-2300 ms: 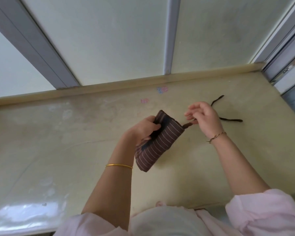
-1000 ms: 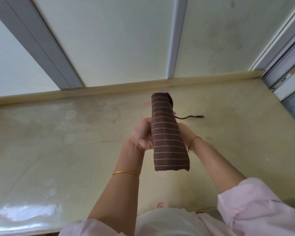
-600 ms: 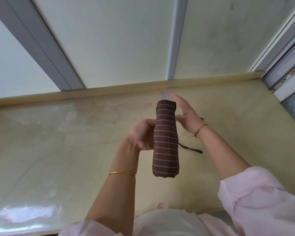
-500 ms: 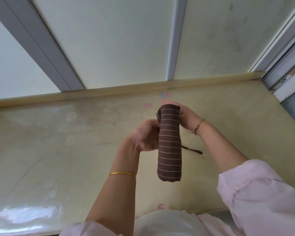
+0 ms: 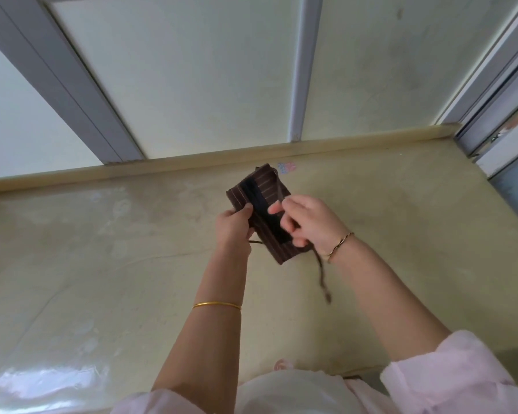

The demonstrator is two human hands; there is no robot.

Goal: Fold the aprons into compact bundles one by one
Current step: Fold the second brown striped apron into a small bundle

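Aprons: one striped bundle (image 5: 259, 212) | left hand (image 5: 233, 227) grips it | right hand (image 5: 310, 222) pinches strap (image 5: 322, 273)

- The folded apron (image 5: 259, 212) is dark brown with thin pale stripes; a black band runs along its middle.
- Its tie (image 5: 322, 274), hanging below the apron, is the same dark brown.
- The surface (image 5: 102, 264) under the apron is pale yellowish beige, with small pink and blue marks (image 5: 286, 167) just beyond the apron.
- Both bracelets are gold; the sleeves are pale pink.
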